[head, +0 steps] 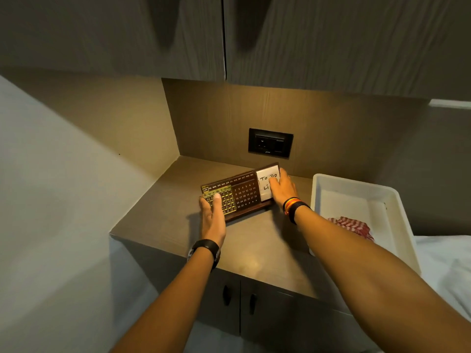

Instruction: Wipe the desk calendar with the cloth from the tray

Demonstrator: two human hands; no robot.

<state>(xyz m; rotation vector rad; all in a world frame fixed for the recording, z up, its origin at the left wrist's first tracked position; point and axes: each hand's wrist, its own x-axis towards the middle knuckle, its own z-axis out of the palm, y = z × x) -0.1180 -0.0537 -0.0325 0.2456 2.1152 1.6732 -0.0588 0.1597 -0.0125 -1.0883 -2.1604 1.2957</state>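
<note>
A dark wooden desk calendar [243, 192] with a white "To Do List" panel stands on the brown counter. My left hand [212, 216] grips its left end, thumb on the yellow date grid. Over the white panel at the calendar's right end lies my right hand [283, 191], holding that end. A red-and-white checked cloth [353, 226] sits in the white tray [356, 186] at the right, partly hidden behind my right forearm. Neither hand touches the cloth.
The counter [254, 243] is a small cabinet top in a corner, with walls at the left and back. A black socket plate [270, 143] is on the back wall. Overhead cabinets [229, 34] hang above. The tray overhangs the counter's right side above a white bed.
</note>
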